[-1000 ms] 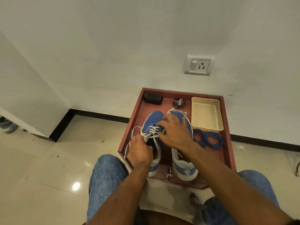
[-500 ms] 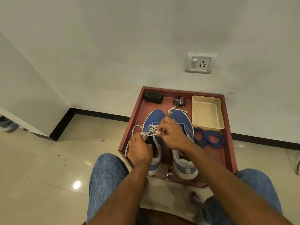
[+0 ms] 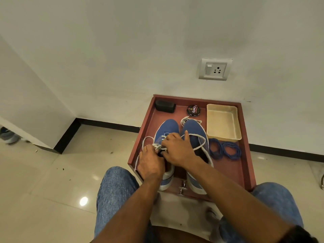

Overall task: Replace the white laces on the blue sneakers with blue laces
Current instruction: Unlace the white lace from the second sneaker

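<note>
- The two blue sneakers stand side by side in the red wooden tray [image 3: 245, 155] in the lower centre of the frame, with the toes pointing to the wall.
- The left sneaker [image 3: 166, 128] has the white lace [image 3: 146, 139] still in its eyelets; one loop of it hangs out toward the left wall of the tray.
- The left hand [image 3: 150, 163] lies over the back part of the left sneaker, its fingers curled and pinching the white lace near the knot.
- The right hand [image 3: 178, 148] reaches across to the same sneaker; its fingers are bent and hold a strand of the white lace, which runs in a loop over the right sneaker [image 3: 194, 130].
- Another white lace [image 3: 185, 120] lies loose just in front of the toe of the right sneaker.
- The blue laces [image 3: 224, 149] lie coiled on the tray floor, just right of the right sneaker and below the beige plastic tray [image 3: 222, 135].
- At the far edge of the red tray there are a black case [image 3: 164, 106] at the left and a round polish tin [image 3: 193, 110] in the middle.
- A wall socket [image 3: 214, 69] is on the white wall above.
</note>
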